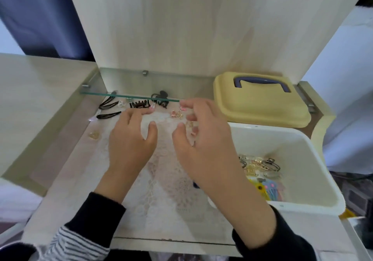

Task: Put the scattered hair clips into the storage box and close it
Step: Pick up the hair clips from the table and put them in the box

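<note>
**A:** How far along is this?

**B:** Partway, I'd judge. Nearest, the left hand (131, 139) hangs over the lace mat (161, 200), fingers loosely curled with nothing in them that I can see. The right hand (205, 145) is just beside it, fingers bent. A tiny gold clip (189, 124) shows at its fingertips, but I cannot tell whether it is pinched or lying on the mat underneath.

**A:** And the box?

**B:** The white storage box (302, 155) stands open, just right of that hand. A heap lies in its bottom: coloured clips (270, 190) nearer, gold and dark-framed clips (260, 165) behind them.

**A:** What's left?

**B:** Further back on the mat there is 1 gold hair clip (94, 135) at the left, some small pink clips (176, 114), black snap clips (109, 107) and a black claw clip (139, 105). More black pieces (160, 97) sit under the glass shelf (129, 95). Farthest back, the yellow lid (260, 107) lies off, behind the box. So the gathering is unfinished and the closing not yet done.
</note>
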A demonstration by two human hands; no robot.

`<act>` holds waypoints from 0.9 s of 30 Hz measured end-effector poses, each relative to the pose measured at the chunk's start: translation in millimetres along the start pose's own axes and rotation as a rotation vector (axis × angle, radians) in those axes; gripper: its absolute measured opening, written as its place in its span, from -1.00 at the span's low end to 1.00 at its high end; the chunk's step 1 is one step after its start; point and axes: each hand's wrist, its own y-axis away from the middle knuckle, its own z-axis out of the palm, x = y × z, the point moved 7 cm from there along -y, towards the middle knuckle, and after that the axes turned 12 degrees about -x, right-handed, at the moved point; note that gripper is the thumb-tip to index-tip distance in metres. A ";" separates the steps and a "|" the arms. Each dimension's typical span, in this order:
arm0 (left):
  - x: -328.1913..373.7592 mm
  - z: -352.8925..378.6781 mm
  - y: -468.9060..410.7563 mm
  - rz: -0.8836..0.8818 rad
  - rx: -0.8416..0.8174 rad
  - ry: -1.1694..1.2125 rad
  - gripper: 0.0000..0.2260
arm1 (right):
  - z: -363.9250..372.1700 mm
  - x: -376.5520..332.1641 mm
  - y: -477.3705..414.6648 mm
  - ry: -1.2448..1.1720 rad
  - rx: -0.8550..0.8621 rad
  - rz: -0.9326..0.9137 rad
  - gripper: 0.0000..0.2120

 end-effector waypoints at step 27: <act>-130.6 -14.1 30.9 -0.456 0.000 0.099 -0.57 | 130.9 113.1 -19.6 0.461 -0.022 0.535 -0.31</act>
